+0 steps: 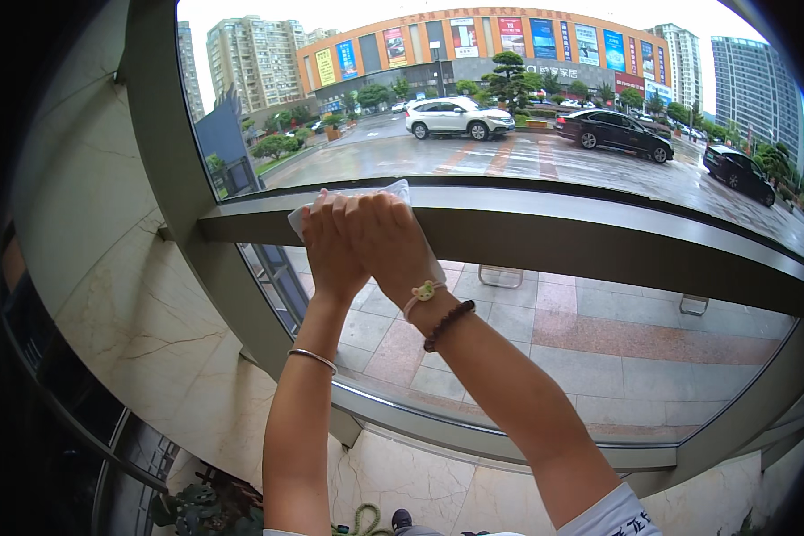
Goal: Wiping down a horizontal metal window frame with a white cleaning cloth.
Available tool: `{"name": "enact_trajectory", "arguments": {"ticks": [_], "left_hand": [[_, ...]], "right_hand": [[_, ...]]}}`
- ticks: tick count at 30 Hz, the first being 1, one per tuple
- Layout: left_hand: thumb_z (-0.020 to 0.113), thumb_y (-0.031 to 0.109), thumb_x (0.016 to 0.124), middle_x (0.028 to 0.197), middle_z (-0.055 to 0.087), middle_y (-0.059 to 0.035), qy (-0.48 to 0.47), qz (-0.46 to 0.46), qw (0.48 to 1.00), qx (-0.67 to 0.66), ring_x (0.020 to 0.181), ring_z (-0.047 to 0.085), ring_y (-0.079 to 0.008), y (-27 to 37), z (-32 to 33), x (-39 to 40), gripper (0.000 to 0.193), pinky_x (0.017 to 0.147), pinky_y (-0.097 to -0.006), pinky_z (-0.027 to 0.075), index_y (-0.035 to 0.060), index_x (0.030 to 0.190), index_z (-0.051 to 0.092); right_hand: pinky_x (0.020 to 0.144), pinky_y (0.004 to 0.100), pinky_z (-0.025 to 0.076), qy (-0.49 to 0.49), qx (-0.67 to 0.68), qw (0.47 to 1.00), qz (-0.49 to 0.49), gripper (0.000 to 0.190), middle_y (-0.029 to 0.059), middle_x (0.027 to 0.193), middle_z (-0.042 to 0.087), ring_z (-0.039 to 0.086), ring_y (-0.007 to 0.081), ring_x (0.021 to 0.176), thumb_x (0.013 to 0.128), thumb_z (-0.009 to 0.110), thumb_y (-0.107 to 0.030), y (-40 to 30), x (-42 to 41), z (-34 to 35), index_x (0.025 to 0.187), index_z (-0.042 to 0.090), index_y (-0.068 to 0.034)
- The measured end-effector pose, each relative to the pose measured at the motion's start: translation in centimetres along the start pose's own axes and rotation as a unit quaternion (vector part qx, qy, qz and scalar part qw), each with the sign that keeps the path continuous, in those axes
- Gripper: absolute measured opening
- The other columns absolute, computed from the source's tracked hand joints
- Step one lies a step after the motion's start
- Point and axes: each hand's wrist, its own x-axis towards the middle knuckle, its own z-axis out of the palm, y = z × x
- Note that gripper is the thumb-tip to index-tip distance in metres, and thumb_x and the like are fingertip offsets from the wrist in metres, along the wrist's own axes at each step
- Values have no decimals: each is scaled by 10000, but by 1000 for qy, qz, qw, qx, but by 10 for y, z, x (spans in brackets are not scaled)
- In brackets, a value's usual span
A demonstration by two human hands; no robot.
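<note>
Both hands are side by side on the metal crossbar (549, 231) of a large window frame. My left hand (323, 244), with a metal bangle on its forearm, presses a white cloth (399, 190) to the bar, fingers curled over the top edge. Against it lies my right hand (392, 238), which wears a hair tie and a dark beaded bracelet at the wrist. Its fingers also bend over the cloth. Corners of the cloth stick out left of the left hand and above the right; the rest is hidden under the hands.
Window panes (455, 154) span above and below the bar, with cars and a street beyond. To the left stands a frame upright (167, 134) beside a marble wall (100, 208). Below are a potted plant (194, 506), a coiled green rope (365, 519) and my shoe (401, 518).
</note>
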Motion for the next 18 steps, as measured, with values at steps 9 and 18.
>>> {"name": "enact_trajectory", "arguments": {"ticks": [9,18], "left_hand": [[610,296,829,1173,467,-137,13,7,994,-111,1269,385,-351,114,-19,33,494,1131,-531,151,48,1218,433],[665,181,750,1142,492,-129,34,-20,974,-225,1223,427,-337,167,-31,49,500,1127,-544,165,34,1176,450]], "right_hand": [[858,305,385,-6,-23,1000,3,305,37,963,514,508,180,975,784,577,-164,95,-50,-55,1068,511,-74],[799,321,381,-48,-40,998,4,281,26,937,519,505,178,922,794,588,-163,142,-69,-92,1056,519,-87]]}}
